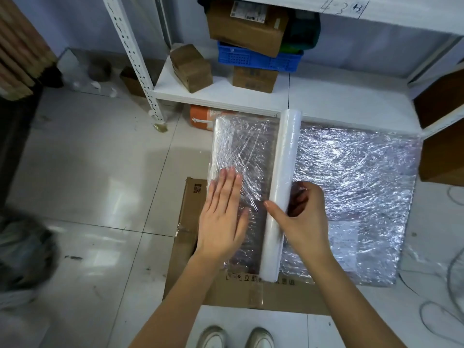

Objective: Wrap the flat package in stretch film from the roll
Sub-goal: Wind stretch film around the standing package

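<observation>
A wide flat package (pixel 351 187) covered in shiny crinkled film lies on a flattened cardboard box (pixel 226 292) on the floor. A long white roll of stretch film (pixel 283 187) rests across the package, running from near to far. My right hand (pixel 301 217) grips the roll near its lower half. My left hand (pixel 223 217) lies flat, fingers spread, pressing the clear film stretched over the package's left part (pixel 241 146). The film runs from the roll leftward and wraps over the left edge.
A white metal shelf (pixel 226 94) stands just beyond the package, holding cardboard boxes (pixel 190 67) and a blue crate (pixel 256 57). An orange bag (pixel 200 118) sits under it. Brown boxes (pixel 442 156) are at the right, cables (pixel 442 312) on the tiles, my shoes (pixel 236 337) below.
</observation>
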A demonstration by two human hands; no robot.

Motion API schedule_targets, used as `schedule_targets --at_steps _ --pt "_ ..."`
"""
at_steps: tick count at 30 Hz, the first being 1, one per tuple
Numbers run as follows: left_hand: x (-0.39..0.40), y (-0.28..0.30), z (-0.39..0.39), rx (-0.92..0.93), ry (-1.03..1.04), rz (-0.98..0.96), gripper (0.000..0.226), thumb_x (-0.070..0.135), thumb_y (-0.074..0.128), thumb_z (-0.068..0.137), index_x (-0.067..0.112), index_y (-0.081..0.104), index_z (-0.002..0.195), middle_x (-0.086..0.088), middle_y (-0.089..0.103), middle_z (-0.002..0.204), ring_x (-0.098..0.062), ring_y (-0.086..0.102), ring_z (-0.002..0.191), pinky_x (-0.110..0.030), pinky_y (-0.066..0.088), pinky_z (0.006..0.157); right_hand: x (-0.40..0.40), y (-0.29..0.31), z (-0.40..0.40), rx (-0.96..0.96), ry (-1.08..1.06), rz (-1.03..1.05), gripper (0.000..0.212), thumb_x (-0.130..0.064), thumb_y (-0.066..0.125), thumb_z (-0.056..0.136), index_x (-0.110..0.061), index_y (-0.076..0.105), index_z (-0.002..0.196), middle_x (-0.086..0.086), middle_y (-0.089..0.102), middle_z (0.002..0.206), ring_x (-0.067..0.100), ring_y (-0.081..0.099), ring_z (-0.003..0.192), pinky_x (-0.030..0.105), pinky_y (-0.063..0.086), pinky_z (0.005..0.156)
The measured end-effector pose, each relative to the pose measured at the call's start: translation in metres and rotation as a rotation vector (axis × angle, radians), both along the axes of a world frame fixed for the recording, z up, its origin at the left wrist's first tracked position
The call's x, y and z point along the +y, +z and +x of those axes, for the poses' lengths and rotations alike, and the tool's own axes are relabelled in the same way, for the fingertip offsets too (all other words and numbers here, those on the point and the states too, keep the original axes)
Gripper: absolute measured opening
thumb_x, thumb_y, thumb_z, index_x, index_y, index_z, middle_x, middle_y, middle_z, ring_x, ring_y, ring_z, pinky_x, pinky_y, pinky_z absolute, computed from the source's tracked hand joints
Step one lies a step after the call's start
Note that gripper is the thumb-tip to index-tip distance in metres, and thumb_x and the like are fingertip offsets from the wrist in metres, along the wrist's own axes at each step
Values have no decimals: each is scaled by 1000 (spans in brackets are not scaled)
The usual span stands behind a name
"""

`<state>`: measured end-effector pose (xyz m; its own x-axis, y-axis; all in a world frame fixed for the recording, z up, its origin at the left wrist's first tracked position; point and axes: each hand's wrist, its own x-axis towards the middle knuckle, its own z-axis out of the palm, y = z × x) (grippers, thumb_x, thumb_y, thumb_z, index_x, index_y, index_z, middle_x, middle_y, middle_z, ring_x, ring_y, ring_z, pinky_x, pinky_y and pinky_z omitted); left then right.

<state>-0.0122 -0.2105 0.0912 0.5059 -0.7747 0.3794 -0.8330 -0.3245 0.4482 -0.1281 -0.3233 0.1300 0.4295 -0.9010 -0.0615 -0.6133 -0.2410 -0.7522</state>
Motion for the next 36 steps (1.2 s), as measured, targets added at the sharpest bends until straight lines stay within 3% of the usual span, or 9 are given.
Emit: schedule_targets --at_steps 5,8,11,14,19,23,26,30,36 --pt "6 -30 -29 -189 -48 137 55 33 18 102 2 21 148 -14 19 156 -27 19 145 -41 10 120 -7 -2 0 -19 102 -74 45 -45 67 80 -17 51 112 -1 59 102 10 60 80 29 51 68" --pt "6 -46 -31 -218 0 188 56 34 19 102 2 21 148 -14 22 156 -26 19 145 -41 12 120 -9 -4 -5 -4 189 -98 47 -47 59 85 -15 49 118 -1 58 103 8 60 80 27 51 67" --pt "9 -49 -33 -242 8 186 58 34 21 101 2 17 149 -12 19 157 -25 15 147 -40 7 121 -5 -2 -10 20 240 -207 52 -45 54 88 -6 46 122 8 55 108 21 61 85 30 50 62" --pt "14 -50 -39 -216 13 206 58 35 17 102 3 12 151 -11 13 158 -24 9 148 -39 4 121 2 2 -9 150 206 -519 50 -39 47 85 -6 45 123 20 52 107 31 58 84 30 46 54" --pt "20 -42 -38 -145 -14 197 54 34 20 103 4 26 147 -10 20 158 -23 14 147 -39 6 121 0 -1 -2 142 281 -494 41 -33 41 85 -29 58 122 13 46 98 23 50 71 34 51 59" --pt "29 -14 -40 91 -37 49 51 31 27 101 7 39 144 -4 32 154 -17 22 145 -34 9 120 -4 -11 -13 120 347 -481 42 -45 46 87 -32 47 127 12 43 104 23 50 82 31 49 69" --pt "14 9 -33 -106 0 -7 46 23 38 96 4 49 137 -10 44 146 -22 33 139 -39 19 118 -5 -15 -18 32 362 -447 45 -42 46 89 -32 41 133 13 41 112 25 52 90 36 53 72" --pt "-43 17 -10 -252 -60 84 54 31 21 101 2 24 147 -14 25 155 -25 18 145 -41 8 120 -2 -13 -21 -31 345 -456 50 -39 49 86 -31 40 134 3 31 118 21 49 96 32 51 81" --pt "-49 -3 -7 -315 -68 140 57 32 14 102 0 27 147 -14 23 156 -26 17 145 -42 10 120 -3 -10 -27 90 340 -566 41 -40 50 85 -33 49 126 5 36 111 23 54 89 26 49 61"
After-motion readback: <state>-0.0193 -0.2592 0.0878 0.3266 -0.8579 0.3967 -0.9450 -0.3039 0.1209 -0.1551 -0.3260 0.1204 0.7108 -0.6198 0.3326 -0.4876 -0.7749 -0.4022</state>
